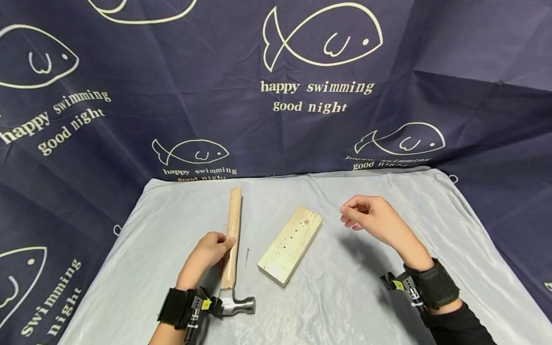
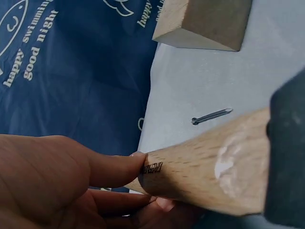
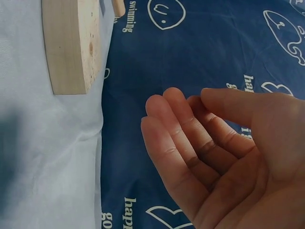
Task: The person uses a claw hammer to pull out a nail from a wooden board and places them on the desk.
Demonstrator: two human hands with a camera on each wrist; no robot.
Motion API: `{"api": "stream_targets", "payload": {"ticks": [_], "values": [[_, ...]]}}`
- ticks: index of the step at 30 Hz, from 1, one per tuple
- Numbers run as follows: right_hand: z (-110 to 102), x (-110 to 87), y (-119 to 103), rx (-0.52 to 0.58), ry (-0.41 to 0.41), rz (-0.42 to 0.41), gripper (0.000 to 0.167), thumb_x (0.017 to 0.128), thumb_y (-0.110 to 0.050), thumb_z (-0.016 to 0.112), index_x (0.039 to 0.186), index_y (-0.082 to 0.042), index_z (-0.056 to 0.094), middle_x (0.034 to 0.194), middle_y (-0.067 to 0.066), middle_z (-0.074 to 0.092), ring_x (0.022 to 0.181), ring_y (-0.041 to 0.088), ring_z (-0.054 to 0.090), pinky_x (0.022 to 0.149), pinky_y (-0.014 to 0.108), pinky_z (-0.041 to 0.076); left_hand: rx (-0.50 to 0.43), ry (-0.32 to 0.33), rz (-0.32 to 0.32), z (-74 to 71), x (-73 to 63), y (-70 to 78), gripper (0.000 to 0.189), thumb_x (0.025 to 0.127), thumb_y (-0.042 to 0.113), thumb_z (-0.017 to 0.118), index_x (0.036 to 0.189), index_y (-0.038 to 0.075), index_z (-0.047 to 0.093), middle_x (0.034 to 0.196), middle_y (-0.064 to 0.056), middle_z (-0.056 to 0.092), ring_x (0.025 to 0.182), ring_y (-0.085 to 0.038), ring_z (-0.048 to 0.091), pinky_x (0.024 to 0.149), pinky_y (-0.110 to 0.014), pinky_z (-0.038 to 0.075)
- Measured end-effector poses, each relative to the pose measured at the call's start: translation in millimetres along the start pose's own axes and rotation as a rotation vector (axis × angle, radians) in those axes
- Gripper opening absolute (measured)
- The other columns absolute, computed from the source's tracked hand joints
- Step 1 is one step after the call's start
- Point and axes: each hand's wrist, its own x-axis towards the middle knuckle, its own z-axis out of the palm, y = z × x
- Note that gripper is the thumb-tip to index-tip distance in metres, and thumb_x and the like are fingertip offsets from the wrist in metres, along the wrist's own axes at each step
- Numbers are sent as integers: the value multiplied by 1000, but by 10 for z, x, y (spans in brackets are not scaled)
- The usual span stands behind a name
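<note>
A claw hammer (image 1: pixel 233 230) with a wooden handle lies to the left, its metal head (image 1: pixel 237 305) toward the near edge. My left hand (image 1: pixel 209 254) grips the handle near its middle, thumb on top; in the left wrist view the fingers go beneath the wood (image 2: pixel 200 167). Beside the handle lies a nail (image 1: pixel 247 257). To the right of it is a wooden block (image 1: pixel 291 247) with a row of several dark spots on its top. My right hand (image 1: pixel 371 215) hovers right of the block, fingers loosely bent, palm holding nothing in the right wrist view.
A pale satin cloth (image 1: pixel 336 297) covers the table. Dark blue fabric (image 1: pixel 241 96) printed with fish and lettering hangs behind and at the sides. Each wrist wears a black strap (image 1: pixel 433 282) with a small camera mount.
</note>
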Motion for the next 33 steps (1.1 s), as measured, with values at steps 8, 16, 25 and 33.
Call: {"api": "stream_targets", "payload": {"ticks": [8, 16, 25, 33], "values": [[20, -11, 55, -12, 3, 8, 23, 94, -34, 64, 94, -11, 70, 81, 4, 72, 73, 20, 71, 68, 36, 58, 67, 26, 35, 27, -102, 9, 31, 101, 26, 53, 79, 5, 60, 61, -7, 52, 53, -18, 42, 52, -31, 33], [26, -43, 94, -1, 0, 18, 23, 95, -33, 63, 95, -11, 69, 83, 4, 72, 76, 20, 71, 70, 39, 58, 145, 146, 113, 80, -196, -1, 31, 98, 25, 58, 72, 10, 62, 54, -1, 42, 49, -21, 40, 49, -30, 27], [25, -60, 99, 3, 7, 10, 21, 95, -31, 63, 95, -11, 69, 85, 4, 73, 78, 22, 71, 69, 36, 58, 360, 296, 156, 143, -287, 147, 23, 98, 29, 57, 92, 11, 70, 58, -1, 51, 49, -24, 47, 44, -30, 29], [93, -56, 102, -162, 78, -35, 18, 93, -42, 63, 94, -25, 71, 89, -5, 71, 85, 14, 66, 79, 35, 51, 397, 396, 294, 161, -265, 510, 20, 97, 25, 59, 106, 15, 73, 92, -5, 71, 68, -22, 64, 47, -35, 44]]}}
